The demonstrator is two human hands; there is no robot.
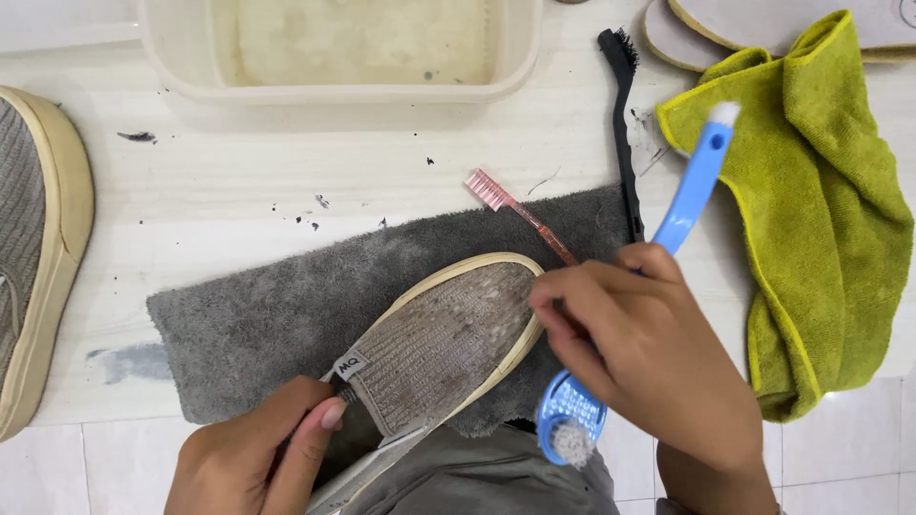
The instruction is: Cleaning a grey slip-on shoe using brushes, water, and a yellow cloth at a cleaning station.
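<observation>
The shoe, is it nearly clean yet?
Not quite. The grey shoe looks wet and foamy near its toe, so scrubbing has begun. The left hand grips its heel while the right hand holds the blue brush. The other shoe lies aside; its state is unclear.

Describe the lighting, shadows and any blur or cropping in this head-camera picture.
Head view: even, soft light, faint shadows; the blue brush tip is motion-blurred in the right hand; the grey shoe, held by the left hand, is sharp; the basin is cropped.
</observation>
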